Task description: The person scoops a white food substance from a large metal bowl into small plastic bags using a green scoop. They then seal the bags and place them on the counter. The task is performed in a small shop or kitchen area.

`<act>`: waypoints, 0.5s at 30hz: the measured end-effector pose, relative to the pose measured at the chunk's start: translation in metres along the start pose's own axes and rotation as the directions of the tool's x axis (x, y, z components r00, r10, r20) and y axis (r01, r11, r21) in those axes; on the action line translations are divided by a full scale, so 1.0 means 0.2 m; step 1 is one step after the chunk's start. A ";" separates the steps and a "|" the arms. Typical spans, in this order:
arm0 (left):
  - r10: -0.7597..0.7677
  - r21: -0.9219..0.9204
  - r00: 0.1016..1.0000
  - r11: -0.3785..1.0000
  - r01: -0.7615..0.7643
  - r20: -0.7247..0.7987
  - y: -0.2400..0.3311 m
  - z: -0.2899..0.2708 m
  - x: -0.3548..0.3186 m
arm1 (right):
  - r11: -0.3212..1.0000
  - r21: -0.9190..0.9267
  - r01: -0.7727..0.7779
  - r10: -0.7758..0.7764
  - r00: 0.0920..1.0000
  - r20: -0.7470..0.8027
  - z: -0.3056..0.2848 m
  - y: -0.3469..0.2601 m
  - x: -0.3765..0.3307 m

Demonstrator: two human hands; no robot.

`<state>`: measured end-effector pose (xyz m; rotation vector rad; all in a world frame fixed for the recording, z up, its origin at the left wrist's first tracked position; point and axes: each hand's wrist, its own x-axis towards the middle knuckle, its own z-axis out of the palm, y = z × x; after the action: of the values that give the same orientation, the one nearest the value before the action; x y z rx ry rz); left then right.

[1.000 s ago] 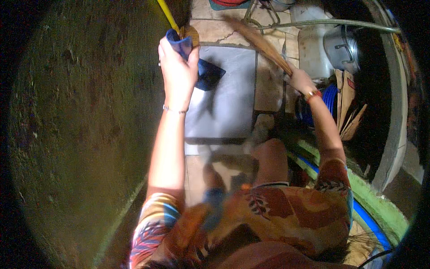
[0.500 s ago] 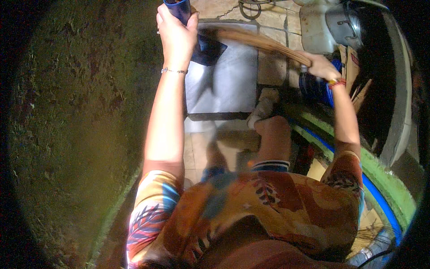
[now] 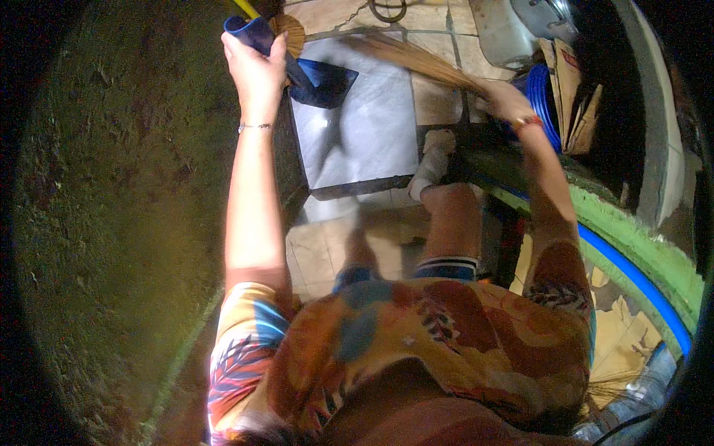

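Note:
At the upper left, my left hand [image 3: 253,70] is wrapped round the tubular handle of a dark blue dustpan [image 3: 325,83]. The pan part hangs over a pale slab on the floor. On the right, my right hand [image 3: 507,100] grips a stick broom [image 3: 420,63] of thin brown bristles at its bound end. Its bristles stretch leftward over the slab, blurred by motion, with their tips a little above and beyond the pan. I cannot tell whether the tips touch the floor.
A rough mossy wall [image 3: 134,186] rises at left, near a yellow stick [image 3: 243,7]. The whitish slab [image 3: 372,149] lies among tan tiles. At right are a pale container [image 3: 502,33], cardboard [image 3: 569,97], a blue ribbed object [image 3: 543,104] and a blue hose [image 3: 639,279] along a green ledge [image 3: 662,260].
My left hand and the dustpan have shifted left and slightly down in view. The broom and my right hand also sit farther left. The whole view has shifted somewhat.

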<state>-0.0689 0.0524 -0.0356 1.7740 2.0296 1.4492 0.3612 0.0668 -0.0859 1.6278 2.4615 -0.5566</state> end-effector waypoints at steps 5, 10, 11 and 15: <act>0.007 -0.124 0.997 0.992 0.002 0.071 -0.05 0.07 0.07 | 0.983 0.139 -0.122 0.089 0.971 0.224 0.56 -0.23 0.16; -0.089 -0.277 0.989 0.953 0.119 0.118 0.02 -0.05 -0.05 | 0.965 0.257 -0.060 -0.007 0.968 0.252 0.02 -0.32 -0.33; -0.026 -0.314 0.992 0.948 0.063 0.120 0.01 -0.03 -0.06 | 0.945 0.298 -0.133 0.064 0.971 0.230 -0.06 -0.27 -0.44; 0.122 -0.244 0.983 0.966 -0.086 0.139 0.27 0.07 0.07 | 0.760 0.382 -0.526 0.497 0.849 0.180 0.02 -0.04 -0.58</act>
<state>-0.0251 0.0654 0.0003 1.8508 1.6367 1.4618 0.4003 -0.0376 -0.0519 2.2802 1.7818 -1.0732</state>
